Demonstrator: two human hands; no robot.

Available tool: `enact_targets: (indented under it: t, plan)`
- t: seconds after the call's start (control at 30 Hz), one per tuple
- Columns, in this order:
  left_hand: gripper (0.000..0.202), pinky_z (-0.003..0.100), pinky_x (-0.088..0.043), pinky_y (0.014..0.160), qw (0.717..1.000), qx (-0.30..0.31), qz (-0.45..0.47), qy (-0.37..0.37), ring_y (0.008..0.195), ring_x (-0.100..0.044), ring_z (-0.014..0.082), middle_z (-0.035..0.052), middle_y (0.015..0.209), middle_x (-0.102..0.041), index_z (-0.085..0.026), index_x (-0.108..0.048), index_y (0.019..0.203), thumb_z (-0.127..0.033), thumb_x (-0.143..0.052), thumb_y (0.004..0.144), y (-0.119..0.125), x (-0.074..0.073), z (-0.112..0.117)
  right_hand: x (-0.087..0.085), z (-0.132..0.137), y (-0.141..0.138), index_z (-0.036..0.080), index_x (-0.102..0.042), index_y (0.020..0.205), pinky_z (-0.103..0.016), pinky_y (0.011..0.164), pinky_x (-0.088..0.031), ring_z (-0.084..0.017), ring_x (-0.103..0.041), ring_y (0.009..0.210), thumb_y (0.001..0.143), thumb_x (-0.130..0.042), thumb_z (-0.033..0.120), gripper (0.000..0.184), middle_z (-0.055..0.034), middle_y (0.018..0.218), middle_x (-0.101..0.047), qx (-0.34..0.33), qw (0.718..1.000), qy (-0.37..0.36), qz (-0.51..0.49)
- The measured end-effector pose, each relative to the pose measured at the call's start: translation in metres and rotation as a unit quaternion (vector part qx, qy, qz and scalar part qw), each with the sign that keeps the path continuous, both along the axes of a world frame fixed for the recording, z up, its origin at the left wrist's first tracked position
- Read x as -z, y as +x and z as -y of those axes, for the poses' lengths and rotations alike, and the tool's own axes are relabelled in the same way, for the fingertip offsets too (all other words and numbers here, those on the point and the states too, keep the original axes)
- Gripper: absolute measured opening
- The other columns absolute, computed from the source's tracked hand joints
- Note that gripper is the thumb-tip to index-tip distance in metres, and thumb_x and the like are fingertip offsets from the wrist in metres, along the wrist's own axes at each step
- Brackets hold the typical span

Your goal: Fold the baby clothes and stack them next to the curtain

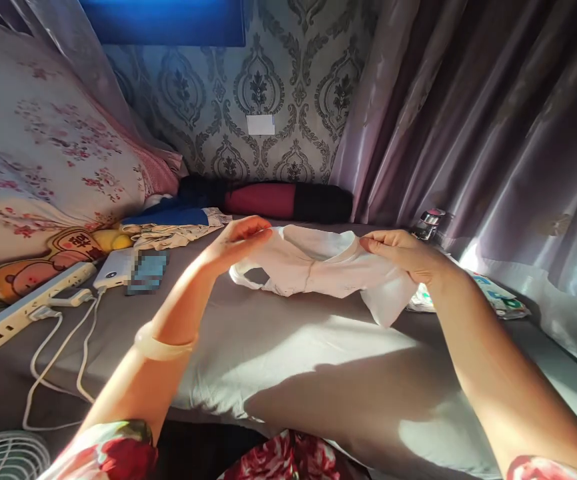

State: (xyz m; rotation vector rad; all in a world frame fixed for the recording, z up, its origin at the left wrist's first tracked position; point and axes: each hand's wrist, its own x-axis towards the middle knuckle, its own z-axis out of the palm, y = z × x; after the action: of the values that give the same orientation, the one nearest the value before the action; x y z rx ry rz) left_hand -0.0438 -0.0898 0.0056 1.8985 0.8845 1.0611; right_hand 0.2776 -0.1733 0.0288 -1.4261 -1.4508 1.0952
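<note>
A small white garment [318, 270] hangs just above the grey bedsheet [288, 347], stretched between both hands. My left hand [235, 243] pinches its upper left edge, fingers closed on the cloth. My right hand [403, 253] grips the upper right edge in the same way. A pale bangle sits on my left wrist. The garment's lower right corner droops toward the sheet.
A white power strip [23, 310] with white cables [58, 360] lies at left, next to a phone [115, 267]. Folded clothes [178, 227] and a dark red and black roll [288, 200] sit at the back. A floral pillow [43, 167] is at left, curtains [493, 133] at right, a fan [3, 457] at bottom left.
</note>
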Motion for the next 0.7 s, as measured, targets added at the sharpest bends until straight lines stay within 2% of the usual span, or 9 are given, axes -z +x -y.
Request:
enact_targets:
  t: [0.13,0.23,0.3,0.37,0.47,0.6,0.7]
  plan:
    - [0.030,0.027,-0.049,0.057,0.997,0.042,-0.040,-0.047,0.068,-0.063,0.0186,0.0038,0.074,-0.066,-0.019,-0.072,0.087,-0.045,-0.074,0.072,-0.022,-0.051,0.016,-0.034,0.010,0.011,0.021,-0.074,0.095,-0.033,0.068,-0.054,-0.021,-0.069,0.075,0.064,-0.084,0.054,0.046,-0.0048,0.087,-0.075,-0.064,0.998,-0.015,0.001]
    - [0.024,0.030,-0.053,0.061,0.996,0.020,-0.077,-0.038,0.072,-0.066,0.0211,0.0044,0.073,-0.066,-0.019,-0.073,0.084,-0.039,-0.076,0.071,-0.028,-0.073,0.009,-0.047,0.001,0.016,0.021,-0.074,0.095,-0.034,0.074,-0.055,-0.021,-0.069,0.079,0.064,-0.085,0.052,0.045,-0.0049,0.090,-0.075,-0.083,0.996,-0.001,0.030]
    - [0.020,0.029,-0.052,0.060,0.994,0.002,-0.107,-0.024,0.071,-0.066,0.0204,0.0035,0.071,-0.066,-0.019,-0.073,0.083,-0.034,-0.074,0.070,-0.025,-0.076,-0.005,-0.050,-0.009,0.015,0.021,-0.075,0.094,-0.032,0.073,-0.054,-0.019,-0.068,0.077,0.064,-0.086,0.049,0.044,-0.0039,0.088,-0.075,-0.065,0.995,0.017,0.068]
    - [0.016,0.027,-0.048,0.058,0.990,-0.029,-0.135,0.004,0.066,-0.064,0.0184,0.0021,0.067,-0.063,-0.018,-0.073,0.080,-0.030,-0.073,0.069,-0.020,-0.074,-0.022,-0.049,-0.021,0.011,0.021,-0.075,0.091,-0.030,0.067,-0.052,-0.018,-0.065,0.072,0.062,-0.087,0.048,0.042,-0.0026,0.083,-0.074,-0.020,0.992,0.057,0.113]
    - [0.012,0.026,-0.041,0.055,0.978,-0.106,-0.146,0.106,0.059,-0.056,0.0154,-0.0009,0.058,-0.054,-0.017,-0.071,0.074,-0.028,-0.070,0.069,-0.009,-0.071,-0.046,-0.047,-0.038,0.005,0.020,-0.076,0.086,-0.028,0.059,-0.047,-0.017,-0.061,0.066,0.064,-0.085,0.050,0.038,-0.0013,0.075,-0.071,0.057,0.973,0.134,0.180]
    - [0.012,0.028,-0.040,0.061,0.936,-0.177,-0.143,0.268,0.063,-0.053,0.0153,-0.0016,0.056,-0.048,-0.015,-0.069,0.073,-0.026,-0.064,0.075,0.004,-0.079,-0.060,-0.051,-0.055,0.002,0.019,-0.076,0.084,-0.029,0.061,-0.045,-0.017,-0.060,0.066,0.077,-0.074,0.049,0.032,-0.0008,0.071,-0.068,0.129,0.929,0.228,0.260]
    - [0.015,0.029,-0.042,0.070,0.902,-0.202,-0.123,0.361,0.072,-0.056,0.0168,-0.0004,0.061,-0.050,-0.017,-0.067,0.073,-0.026,-0.059,0.082,0.012,-0.085,-0.062,-0.056,-0.065,0.003,0.019,-0.076,0.089,-0.033,0.068,-0.048,-0.020,-0.062,0.074,0.085,-0.066,0.046,0.029,-0.0031,0.079,-0.069,0.174,0.882,0.325,0.295]
